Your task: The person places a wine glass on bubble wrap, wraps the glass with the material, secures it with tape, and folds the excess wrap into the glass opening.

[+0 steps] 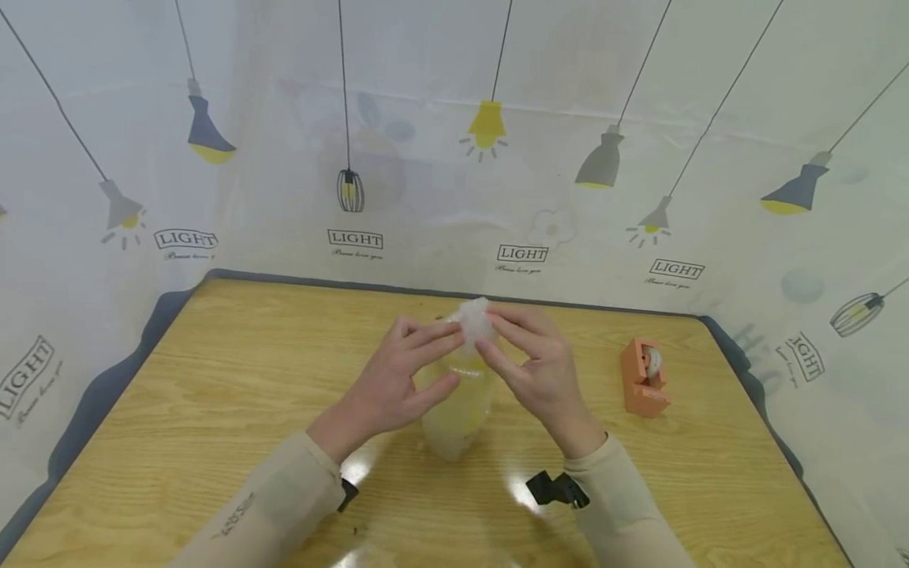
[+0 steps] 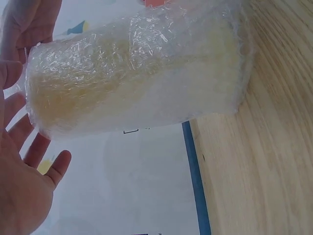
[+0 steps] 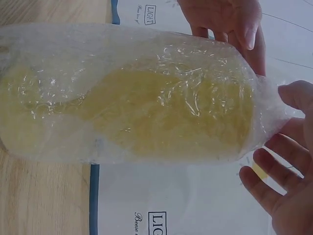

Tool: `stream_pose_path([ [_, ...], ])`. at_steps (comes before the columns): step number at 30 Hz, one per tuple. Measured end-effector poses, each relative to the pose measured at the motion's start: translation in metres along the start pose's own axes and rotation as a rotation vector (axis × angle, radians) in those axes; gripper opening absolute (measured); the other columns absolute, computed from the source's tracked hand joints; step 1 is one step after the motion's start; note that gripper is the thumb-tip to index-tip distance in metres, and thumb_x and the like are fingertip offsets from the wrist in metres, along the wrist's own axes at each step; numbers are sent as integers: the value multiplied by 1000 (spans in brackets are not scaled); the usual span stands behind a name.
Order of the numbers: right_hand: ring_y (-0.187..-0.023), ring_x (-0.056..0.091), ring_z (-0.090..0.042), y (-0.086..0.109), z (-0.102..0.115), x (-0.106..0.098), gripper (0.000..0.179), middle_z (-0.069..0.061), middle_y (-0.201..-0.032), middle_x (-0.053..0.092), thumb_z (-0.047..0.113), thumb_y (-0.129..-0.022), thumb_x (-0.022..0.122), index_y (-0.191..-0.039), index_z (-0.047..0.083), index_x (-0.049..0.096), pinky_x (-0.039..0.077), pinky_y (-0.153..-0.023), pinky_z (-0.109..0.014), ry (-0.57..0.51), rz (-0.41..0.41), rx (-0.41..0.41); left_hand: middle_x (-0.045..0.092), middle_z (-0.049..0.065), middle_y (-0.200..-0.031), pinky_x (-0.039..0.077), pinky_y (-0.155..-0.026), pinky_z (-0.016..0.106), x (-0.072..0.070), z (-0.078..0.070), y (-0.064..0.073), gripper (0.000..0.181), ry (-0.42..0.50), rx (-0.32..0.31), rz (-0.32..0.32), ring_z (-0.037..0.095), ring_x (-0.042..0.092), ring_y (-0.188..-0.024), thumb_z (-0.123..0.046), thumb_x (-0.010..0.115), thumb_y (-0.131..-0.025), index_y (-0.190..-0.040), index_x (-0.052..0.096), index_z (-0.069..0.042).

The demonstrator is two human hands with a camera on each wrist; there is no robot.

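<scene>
An upright, yellowish object (image 1: 465,402) is wrapped in clear bubble wrap (image 1: 474,325) on the wooden table; through the plastic I cannot tell its kind. The wrap gathers into a tuft at the top. My right hand (image 1: 543,364) pinches this tuft between thumb and fingertips. From the other side, my left hand (image 1: 394,375) touches the tuft with extended fingers, its thumb apart from them. In the right wrist view the bubble wrap (image 3: 161,98) narrows towards the right fingers. The left wrist view shows the wrapped side (image 2: 132,73) with loose, shiny folds.
An orange tape dispenser (image 1: 645,398) with a roll in it stands on the right of the wooden table (image 1: 270,339). A white sheet printed with lamps (image 1: 426,197) rises behind the table and at both sides. Black straps (image 1: 557,489) show at the wrists.
</scene>
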State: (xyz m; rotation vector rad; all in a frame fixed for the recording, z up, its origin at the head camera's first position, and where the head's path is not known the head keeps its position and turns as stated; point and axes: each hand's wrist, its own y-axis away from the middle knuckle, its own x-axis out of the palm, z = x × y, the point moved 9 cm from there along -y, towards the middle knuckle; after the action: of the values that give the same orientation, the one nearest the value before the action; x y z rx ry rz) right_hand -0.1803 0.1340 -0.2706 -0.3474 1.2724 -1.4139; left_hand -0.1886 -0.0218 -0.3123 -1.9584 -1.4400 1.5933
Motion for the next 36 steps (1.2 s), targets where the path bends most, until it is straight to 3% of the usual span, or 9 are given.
stream_pose_path([
  [5,-94,71,-34,-1,5,1,26,-19,-106,75,-4,-80,80,-106,-7,78,61,-81,-42,16,-4,-34,63,9,-142,51,-81,38,0,0,1,45,15,-19,38,23,52,-103,-21,76,-91,-133,69,-7],
  [12,-89,70,-33,-2,7,6,21,-19,-97,74,-1,-81,76,-100,-9,78,62,-77,-44,65,47,-42,60,11,-144,56,-96,47,-10,5,1,44,141,-71,25,29,61,-119,-17,78,-88,-130,70,-7],
  [15,-88,70,-32,-4,8,9,20,-19,-96,74,1,-81,76,-98,-8,79,62,-76,-43,95,82,-43,55,9,-150,56,-99,45,-13,8,0,59,156,-98,21,26,64,-118,-17,80,-86,-141,60,-7],
  [20,-87,70,-32,-5,12,11,20,-19,-96,74,-1,-80,76,-99,-9,79,63,-75,-43,123,126,-70,45,7,-160,52,-107,43,-12,2,-5,91,69,-29,53,25,57,-131,-25,89,-80,-157,43,-11],
  [23,-87,70,-32,-6,13,14,20,-18,-96,75,-1,-81,75,-100,-8,79,62,-75,-43,143,160,-85,49,6,-157,49,-110,43,-11,-3,-7,89,-6,21,62,26,53,-136,-25,92,-77,-153,49,-11],
  [25,-87,71,-31,-6,13,15,20,-17,-96,75,0,-82,75,-100,-7,79,62,-76,-43,155,184,-89,54,6,-153,51,-107,41,-10,-4,-7,85,-26,36,63,24,57,-131,-22,93,-76,-150,53,-11],
  [36,-91,67,-30,-2,6,18,19,-13,-94,76,7,-87,73,-101,-3,81,59,-80,-47,134,279,-32,69,8,-131,56,-101,40,-10,-5,-8,68,-2,52,29,26,64,-118,-21,96,-71,-131,68,-5],
])
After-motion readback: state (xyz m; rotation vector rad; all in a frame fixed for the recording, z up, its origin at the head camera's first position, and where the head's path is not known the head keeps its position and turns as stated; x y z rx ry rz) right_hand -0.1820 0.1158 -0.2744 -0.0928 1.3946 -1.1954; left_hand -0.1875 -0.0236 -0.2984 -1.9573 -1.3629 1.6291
